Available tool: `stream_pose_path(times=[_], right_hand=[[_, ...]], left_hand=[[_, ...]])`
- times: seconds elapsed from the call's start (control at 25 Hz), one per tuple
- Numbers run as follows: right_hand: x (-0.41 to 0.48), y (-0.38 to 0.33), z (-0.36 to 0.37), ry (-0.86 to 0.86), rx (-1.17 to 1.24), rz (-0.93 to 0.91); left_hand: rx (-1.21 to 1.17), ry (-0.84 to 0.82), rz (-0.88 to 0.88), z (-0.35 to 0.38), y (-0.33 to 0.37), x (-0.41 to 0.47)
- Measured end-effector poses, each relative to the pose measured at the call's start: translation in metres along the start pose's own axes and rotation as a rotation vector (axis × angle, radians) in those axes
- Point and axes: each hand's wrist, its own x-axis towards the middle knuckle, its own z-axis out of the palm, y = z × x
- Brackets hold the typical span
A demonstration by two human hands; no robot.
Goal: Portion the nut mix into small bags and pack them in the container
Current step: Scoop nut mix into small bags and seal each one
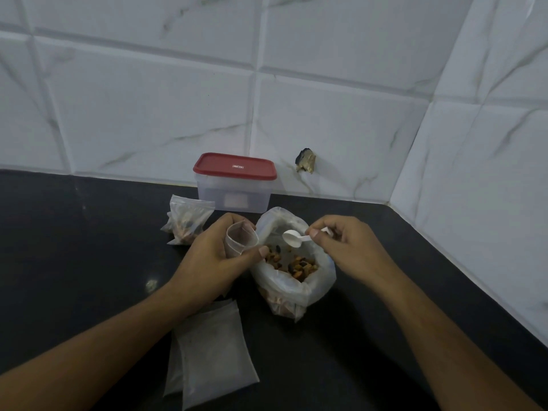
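A large open plastic bag (292, 287) of nut mix (296, 265) stands in the middle of the dark counter. My left hand (210, 256) holds a small clear bag (240, 240) upright with its mouth open, just left of the big bag. My right hand (344, 244) pinches the handle of a white plastic scoop (292, 238), which hovers empty over the nut mix. A filled small bag (186, 221) lies behind my left hand. The clear container (234, 192) with a red lid (234, 166) stands shut against the wall.
Empty small bags (213, 354) lie flat on the counter (74, 247) under my left forearm. White marble-look tiles form the back wall and the right side wall. A broken hole (306, 160) marks the tile right of the container.
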Motion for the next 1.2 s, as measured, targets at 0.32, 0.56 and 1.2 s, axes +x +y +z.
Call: stream_pose_path(times=[0.32, 0.56, 1.2], right_hand=[[0.000, 0.000, 0.006, -0.019, -0.018, 0.008], [-0.005, -0.014, 0.017, -0.183, 0.101, 0.011], [-0.001, -0.014, 0.008, -0.242, 0.160, 0.116]], left_hand=[[0.008, -0.007, 0.016, 0.000, -0.002, 0.000], [0.014, 0.003, 0.021, -0.002, -0.003, -0.002], [0.033, -0.001, 0.025, -0.002, -0.002, -0.003]])
